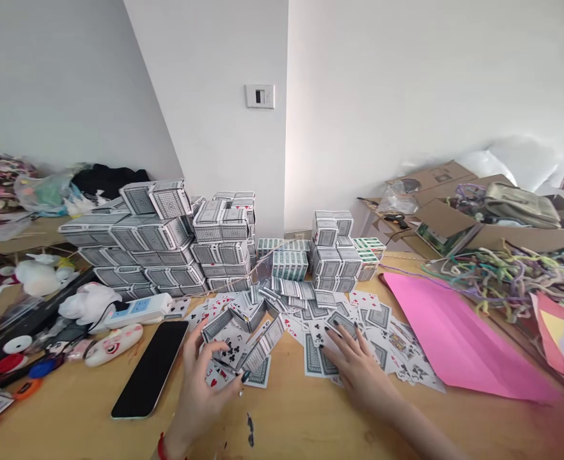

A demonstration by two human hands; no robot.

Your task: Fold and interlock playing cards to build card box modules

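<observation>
My left hand (pixel 204 374) is closed around the near left side of a folded playing-card structure (pixel 265 342), whose bent cards form a partly open frame. Loose cards show through it and below it. My right hand (pixel 353 358) lies with spread fingers on loose playing cards (pixel 313 364), some face up and others showing patterned backs. Behind the hands is a chain of folded cards (pixel 291 291). Stacked blocks built from cards stand farther back, in a large left pile (pixel 152 236), a middle pile (pixel 222 223) and a right pile (pixel 334 259).
A black phone (pixel 150 370) lies left of my left hand, near a white power strip (pixel 141 310) and a plush toy (pixel 114 345). Pink paper (pixel 459 338) covers the table's right side. Tangled yarn (pixel 526 281) and an open cardboard box (pixel 512 236) are beyond it.
</observation>
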